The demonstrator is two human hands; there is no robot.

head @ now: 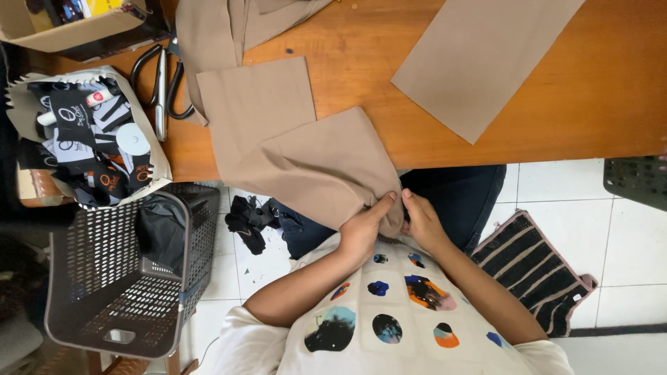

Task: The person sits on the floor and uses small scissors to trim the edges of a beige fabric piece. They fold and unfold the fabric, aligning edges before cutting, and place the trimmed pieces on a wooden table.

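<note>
Both hands pinching the lower corner of a tan fabric piece (326,170) at the table's (597,90) edge — left hand (361,232) with thumb on top, right hand (420,221) just beside it, fingers apparently tucked under a fold. Cloth spread beyond the hands, draping off the edge. Soft, light, limp — likely best gripped at hem or corner. Scissors (161,83) well off beyond the left hand.

3 tan cloth pcs (326,167) — 1 scissors (161,87) — 1 basket (83,278)
</note>
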